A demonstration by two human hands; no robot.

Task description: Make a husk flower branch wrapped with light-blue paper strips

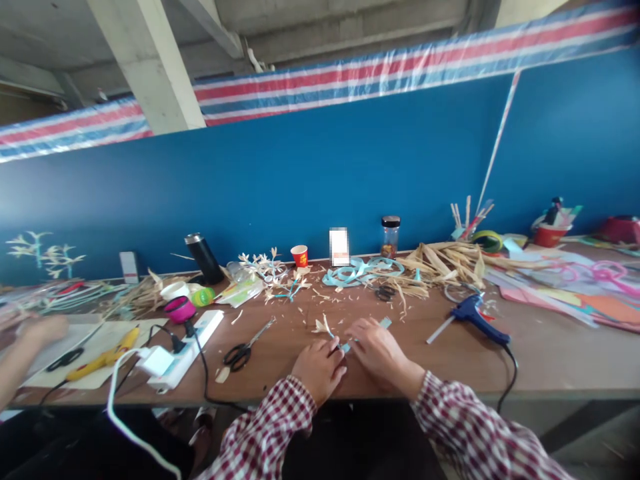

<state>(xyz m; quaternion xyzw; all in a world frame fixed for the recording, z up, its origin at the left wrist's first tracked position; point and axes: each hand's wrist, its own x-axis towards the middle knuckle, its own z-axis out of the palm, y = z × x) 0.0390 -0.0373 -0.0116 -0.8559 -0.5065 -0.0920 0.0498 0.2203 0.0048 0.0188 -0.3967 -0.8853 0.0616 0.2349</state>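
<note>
Both my hands rest low over the brown table [280, 373], close together. My left hand [319, 369] has its fingers curled in a pinch around the stem of a small pale husk flower [321, 327], whose petals stick up beyond the fingertips. Beside it, my right hand [377, 348] presses with bent fingers on a light blue strip [385, 323]. One end of the strip shows past the knuckles, and another bit of blue lies between the hands. Just left of my left hand are black-handled scissors [240, 355], lying partly spread.
A blue glue gun [477, 319] lies to the right, its cord over the edge. A white power strip [200, 347] and yellow glue gun [107, 357] are left, near another person's arm [25, 357]. Behind stand a paper cup [300, 256], jar [390, 239], black bottle [204, 259] and husks [440, 263].
</note>
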